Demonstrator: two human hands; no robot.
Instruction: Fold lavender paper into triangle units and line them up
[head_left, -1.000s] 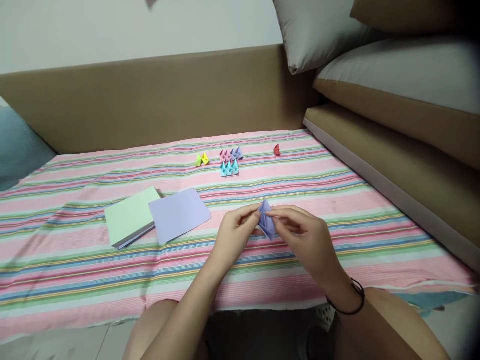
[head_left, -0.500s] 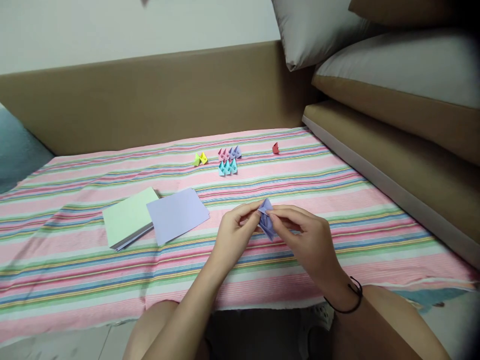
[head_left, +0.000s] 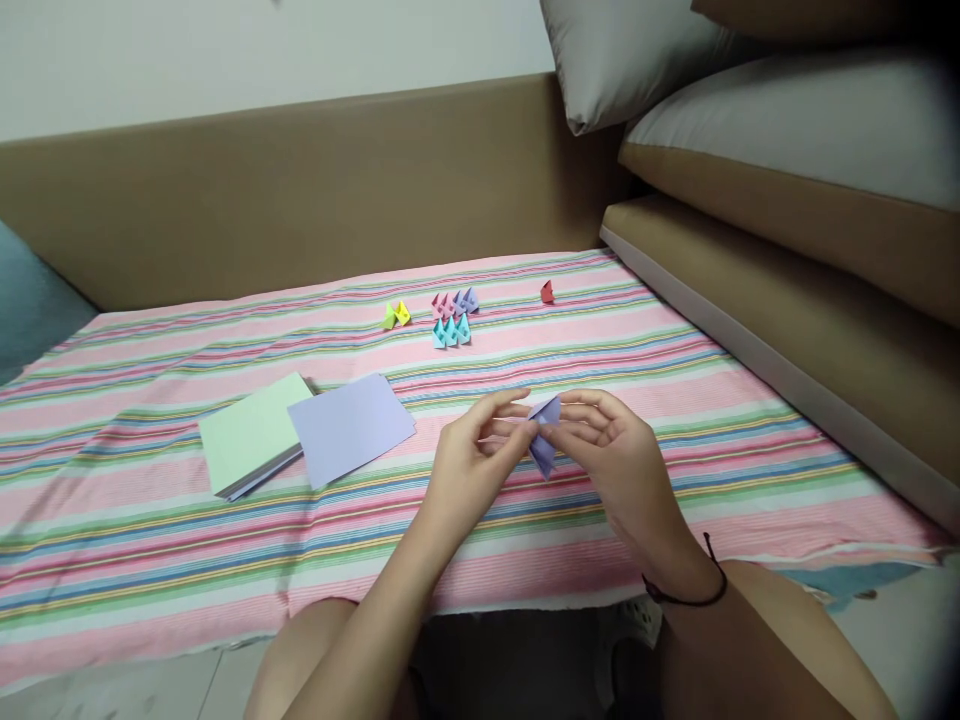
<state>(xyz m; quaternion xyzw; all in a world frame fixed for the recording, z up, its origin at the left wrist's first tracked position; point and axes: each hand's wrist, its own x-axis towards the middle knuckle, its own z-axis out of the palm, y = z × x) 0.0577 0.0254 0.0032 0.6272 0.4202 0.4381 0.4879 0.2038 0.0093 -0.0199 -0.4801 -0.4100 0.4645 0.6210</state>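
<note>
A folded piece of purple paper [head_left: 545, 455] is held upright between my two hands, above the striped cloth. My left hand [head_left: 480, 445] pinches its left side with the thumb, the index finger lifted off behind. On the other side my right hand [head_left: 611, 445] grips the paper between thumb and fingers. Farther back lie small folded paper pieces: turquoise ones [head_left: 451, 332], pink ones [head_left: 442, 306], purple ones [head_left: 466, 301], a yellow-green and yellow pair [head_left: 403, 313], and one red piece [head_left: 547, 292] standing apart to the right.
Left of my hands, purple sheets [head_left: 352, 430] overlap a thick stack of paper with light green on top [head_left: 251, 425]. The striped cloth [head_left: 360, 560] covers the seat. A brown backrest [head_left: 300, 200] runs behind; cushions [head_left: 787, 150] are piled at right.
The purple paper has turned and looks flatter, its folded inside less visible. My left index finger has lifted away from it, and my right fingers have spread somewhat. The view has shifted slightly.
</note>
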